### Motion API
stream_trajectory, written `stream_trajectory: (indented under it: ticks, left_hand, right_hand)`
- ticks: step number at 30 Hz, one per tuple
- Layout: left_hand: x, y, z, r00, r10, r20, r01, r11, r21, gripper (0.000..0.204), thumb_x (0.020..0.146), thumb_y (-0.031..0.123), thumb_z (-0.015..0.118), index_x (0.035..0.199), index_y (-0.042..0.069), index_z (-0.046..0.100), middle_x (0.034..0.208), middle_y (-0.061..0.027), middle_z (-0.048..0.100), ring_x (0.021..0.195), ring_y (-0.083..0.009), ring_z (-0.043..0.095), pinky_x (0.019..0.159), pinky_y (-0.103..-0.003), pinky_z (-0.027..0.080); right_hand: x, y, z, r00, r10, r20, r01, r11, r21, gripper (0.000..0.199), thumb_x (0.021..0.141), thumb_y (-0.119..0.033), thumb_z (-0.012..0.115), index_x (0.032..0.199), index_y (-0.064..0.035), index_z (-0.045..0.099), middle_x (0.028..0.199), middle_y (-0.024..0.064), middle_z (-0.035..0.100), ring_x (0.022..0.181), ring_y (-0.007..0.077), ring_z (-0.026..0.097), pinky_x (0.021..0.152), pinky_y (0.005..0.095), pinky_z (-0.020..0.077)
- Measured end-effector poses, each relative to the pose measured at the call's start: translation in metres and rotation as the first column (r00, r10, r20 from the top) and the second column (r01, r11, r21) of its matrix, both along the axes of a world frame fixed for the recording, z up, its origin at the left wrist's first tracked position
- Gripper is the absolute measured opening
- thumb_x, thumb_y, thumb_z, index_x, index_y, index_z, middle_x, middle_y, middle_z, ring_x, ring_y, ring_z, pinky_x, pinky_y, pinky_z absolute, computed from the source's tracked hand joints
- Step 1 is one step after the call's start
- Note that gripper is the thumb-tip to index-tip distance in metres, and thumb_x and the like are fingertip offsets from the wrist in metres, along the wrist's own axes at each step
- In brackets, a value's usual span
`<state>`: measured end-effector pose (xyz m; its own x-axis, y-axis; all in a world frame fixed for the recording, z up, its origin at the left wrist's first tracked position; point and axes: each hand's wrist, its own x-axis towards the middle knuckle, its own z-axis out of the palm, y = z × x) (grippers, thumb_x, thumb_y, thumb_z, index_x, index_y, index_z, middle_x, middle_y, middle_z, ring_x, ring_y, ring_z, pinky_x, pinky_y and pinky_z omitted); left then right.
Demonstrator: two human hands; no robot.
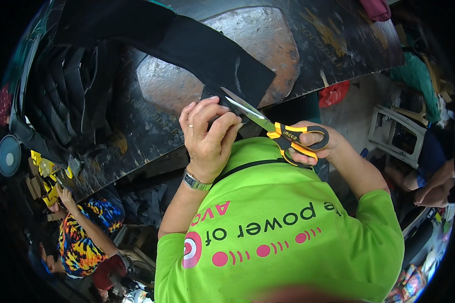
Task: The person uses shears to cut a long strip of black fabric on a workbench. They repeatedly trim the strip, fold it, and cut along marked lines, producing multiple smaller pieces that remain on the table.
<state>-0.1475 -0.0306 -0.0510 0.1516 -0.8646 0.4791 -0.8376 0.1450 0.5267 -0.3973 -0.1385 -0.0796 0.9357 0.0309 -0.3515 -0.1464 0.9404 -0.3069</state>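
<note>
A long black strip of sheet material point(215, 58) lies across the table, with a faint pale line drawn near its right end. At its near edge my left hand point(207, 134) is closed, fingers curled, pinching a dark bit of the material; the fingertips partly hide it. My right hand point(324, 144) has its fingers through the handles of a pair of scissors point(275, 132) with yellow-and-black grips. The scissor blades stand slightly apart, pointing up and left over the strip's near edge, close beside my left fingertips.
Under the strip a worn metal plate point(275, 38) rests on the dark table point(333, 60). Folded black pieces point(60, 96) are heaped at the left. A co-worker in a bright patterned garment point(88, 237) works with a yellow tool at lower left. A white plastic stool point(397, 134) stands at right.
</note>
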Motion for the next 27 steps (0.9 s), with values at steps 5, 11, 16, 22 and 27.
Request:
stream_trajectory:
  ticks: [5,11,16,22,27]
  left_hand:
    - [0.003,0.002,0.001,1.000,-0.014,-0.020,0.014,1.000,0.023,0.023,0.071,0.009,0.084,0.090,0.015,0.071,0.098,-0.0022,0.061,0.112,-0.0247,0.062,0.101,-0.048,0.040]
    - [0.000,0.000,0.001,1.000,-0.013,0.002,0.013,1.000,0.005,0.024,0.071,0.009,0.084,0.090,0.015,0.071,0.098,-0.0017,0.060,0.112,-0.0245,0.061,0.100,-0.048,0.040]
    - [0.000,-0.001,0.002,1.000,-0.015,-0.010,0.015,1.000,0.007,0.024,0.071,0.010,0.084,0.089,0.016,0.071,0.096,-0.0020,0.060,0.111,-0.0249,0.062,0.101,-0.048,0.040]
    - [0.000,0.000,0.003,1.000,-0.016,0.007,0.016,1.000,0.022,0.024,0.071,0.010,0.084,0.090,0.015,0.071,0.096,-0.0021,0.060,0.110,-0.0250,0.062,0.101,-0.048,0.039]
    - [-0.001,-0.001,0.002,1.000,-0.019,-0.002,0.019,1.000,0.016,0.023,0.071,0.010,0.084,0.089,0.015,0.071,0.096,-0.0021,0.060,0.111,-0.0249,0.061,0.101,-0.048,0.039]
  right_hand:
    - [-0.006,-0.003,0.000,0.999,0.035,0.005,-0.035,0.999,0.011,0.056,0.087,-0.048,0.074,0.104,0.0050,0.063,0.063,0.0102,0.063,0.040,0.0109,0.056,0.039,0.0198,0.0439]
    - [0.000,-0.004,-0.006,0.998,0.024,0.054,-0.023,1.000,-0.009,0.057,0.087,-0.049,0.074,0.103,0.0054,0.063,0.062,0.0100,0.063,0.039,0.0106,0.055,0.039,0.0201,0.0431]
    - [0.002,-0.006,-0.005,0.999,0.023,0.048,-0.021,0.999,-0.046,0.056,0.088,-0.047,0.074,0.102,0.0055,0.063,0.062,0.0099,0.063,0.040,0.0106,0.055,0.039,0.0207,0.0421]
    - [0.002,-0.014,-0.006,0.997,0.048,0.059,-0.046,0.998,-0.032,0.056,0.087,-0.047,0.074,0.102,0.0063,0.064,0.062,0.0099,0.063,0.040,0.0104,0.056,0.039,0.0204,0.0421]
    - [0.009,-0.010,-0.006,0.997,0.032,0.069,-0.029,0.999,-0.041,0.058,0.087,-0.049,0.074,0.102,0.0067,0.064,0.064,0.0100,0.064,0.040,0.0109,0.056,0.039,0.0207,0.0428]
